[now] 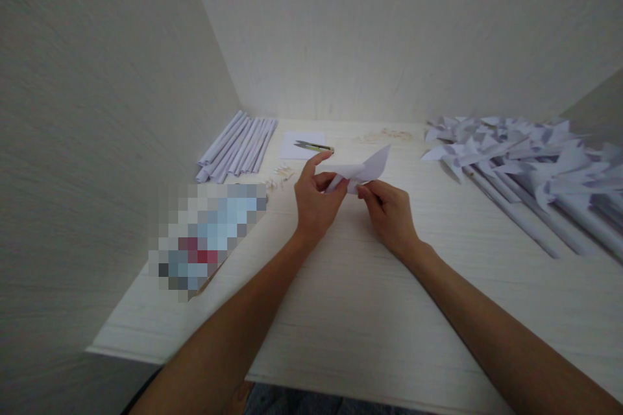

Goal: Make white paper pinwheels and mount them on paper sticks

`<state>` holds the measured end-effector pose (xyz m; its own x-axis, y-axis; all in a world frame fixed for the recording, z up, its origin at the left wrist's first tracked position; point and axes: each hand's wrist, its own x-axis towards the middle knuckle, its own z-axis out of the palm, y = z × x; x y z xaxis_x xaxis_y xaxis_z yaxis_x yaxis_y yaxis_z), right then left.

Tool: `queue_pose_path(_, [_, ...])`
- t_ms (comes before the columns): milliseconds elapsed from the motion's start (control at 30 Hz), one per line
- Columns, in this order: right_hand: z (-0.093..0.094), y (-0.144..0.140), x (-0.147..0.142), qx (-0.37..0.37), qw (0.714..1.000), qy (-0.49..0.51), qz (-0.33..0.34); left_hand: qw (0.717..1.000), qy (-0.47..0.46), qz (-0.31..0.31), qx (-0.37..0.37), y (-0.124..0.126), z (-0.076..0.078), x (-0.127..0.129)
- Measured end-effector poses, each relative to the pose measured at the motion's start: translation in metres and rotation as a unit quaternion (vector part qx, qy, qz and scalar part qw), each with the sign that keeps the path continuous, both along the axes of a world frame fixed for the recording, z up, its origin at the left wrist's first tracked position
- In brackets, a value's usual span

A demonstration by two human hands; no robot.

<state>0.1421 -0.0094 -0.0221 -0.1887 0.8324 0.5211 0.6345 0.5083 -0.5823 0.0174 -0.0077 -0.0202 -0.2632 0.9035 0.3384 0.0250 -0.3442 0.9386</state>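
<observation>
While scissors (314,146) lie beyond, both hands (353,204) pinch a seemingly folded paper (365,168).

Paper pinwheels (525,162) are crowding the right side, rolled paper sticks (238,146) are sitting back-left. Near counter (350,311) is lying open, walls boxing everything in.

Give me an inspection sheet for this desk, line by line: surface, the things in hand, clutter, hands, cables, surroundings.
Surface: pale wood-grain table, set in a corner.
Things in hand: folded white paper piece, held above the table.
Clutter: row of rolled paper tubes back left; snips lying on a paper sheet; heap of paper pinwheels on the right; blurred-out item on the left.
Hands: left hand and right hand both pinch the paper piece.
Cables: nothing seen.
Surroundings: plain pale walls on the left and behind.
</observation>
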Motion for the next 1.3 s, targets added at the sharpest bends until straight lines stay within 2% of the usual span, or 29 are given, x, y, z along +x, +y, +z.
queue_pose_path(500, [0.001,0.000,-0.001,-0.012,1.000,0.006,-0.003,1.000,0.012,0.005,-0.012,0.001,-0.002,-0.001])
queue_pose_path(700, [0.000,0.004,0.000,-0.069,0.995,0.066,0.011,1.000,0.024,-0.004,-0.015,0.001,-0.002,-0.001])
queue_pose_path(867, [-0.004,0.012,0.003,-0.120,0.986,0.108,0.051,0.999,0.029,-0.017,-0.018,0.002,-0.002,-0.002])
queue_pose_path(1300, [-0.001,0.014,0.005,-0.174,0.972,0.133,0.080,0.999,0.020,-0.027,-0.028,0.004,-0.001,-0.003])
